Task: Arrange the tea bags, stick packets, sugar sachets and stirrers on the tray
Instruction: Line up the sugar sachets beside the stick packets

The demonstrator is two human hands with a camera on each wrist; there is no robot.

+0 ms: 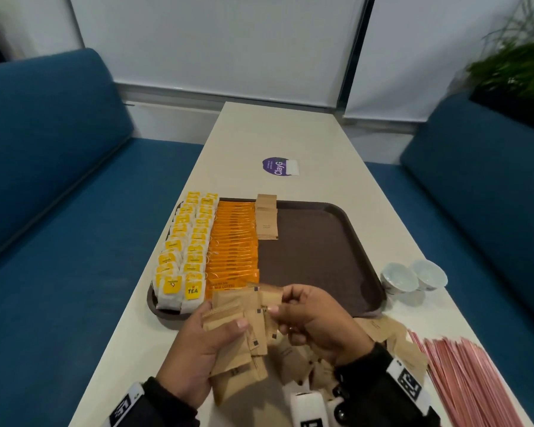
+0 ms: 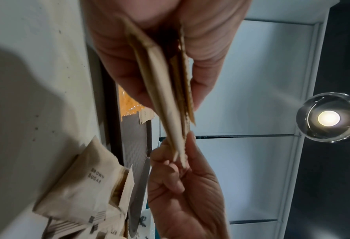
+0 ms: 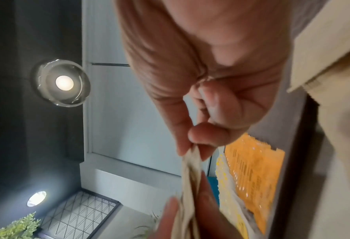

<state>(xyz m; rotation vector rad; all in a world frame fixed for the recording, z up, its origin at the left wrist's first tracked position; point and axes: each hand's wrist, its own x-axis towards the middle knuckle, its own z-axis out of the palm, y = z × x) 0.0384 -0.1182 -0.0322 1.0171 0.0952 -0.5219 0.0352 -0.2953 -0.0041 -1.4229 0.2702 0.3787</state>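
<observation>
Left hand (image 1: 198,349) grips a fanned bundle of brown sugar sachets (image 1: 238,334), thumb across the top, above the near edge of the table (image 1: 315,140). Right hand (image 1: 315,318) pinches the bundle's upper right corner between thumb and forefinger; the other fingers are curled. More sachets lie loose (image 1: 392,337) on the table beneath and right of the hands.

The brown tray (image 1: 321,257) lies just beyond. On its left side, two rows of tea bags (image 1: 185,251); beside them a row of orange stick packets (image 1: 235,248); at the far edge, a short row of sachets (image 1: 266,217). The tray's right half is bare.

Pink stirrers (image 1: 466,377) lie at near right. Two small cups (image 1: 413,277) stand right of the tray.
</observation>
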